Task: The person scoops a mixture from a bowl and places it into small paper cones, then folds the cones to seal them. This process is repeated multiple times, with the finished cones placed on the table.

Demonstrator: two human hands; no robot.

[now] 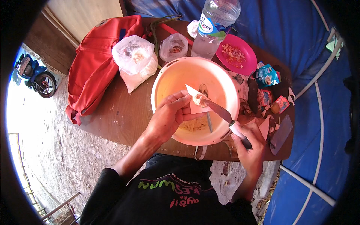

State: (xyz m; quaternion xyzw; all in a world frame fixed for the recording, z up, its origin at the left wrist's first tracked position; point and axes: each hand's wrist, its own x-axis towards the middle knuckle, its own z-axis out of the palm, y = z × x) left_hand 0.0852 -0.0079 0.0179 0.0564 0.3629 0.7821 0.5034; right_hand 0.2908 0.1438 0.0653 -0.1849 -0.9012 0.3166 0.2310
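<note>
1. On the brown table (112,120), one cream basin (183,73), one pink plate (250,57), one large water bottle (214,41) and two clear plastic bags (135,69) are set.
2. Bare wood is left between the basin and one red fabric bag (99,60); the right edge is crowded by small packets (268,76).
3. Over the basin, one pale wrapper (198,109) bearing pasty filling (198,99) is pinched by the left hand (170,112).
4. One knife (221,111) is gripped by the handle in the closed right hand (251,146), its tip touching the filling.

A white-handled knife (222,112) slants over a bowl (176,77), its long blade's tip touching an uneven, cream-colored lump (199,100) on an angular, tilted white sheet (195,109).
</note>
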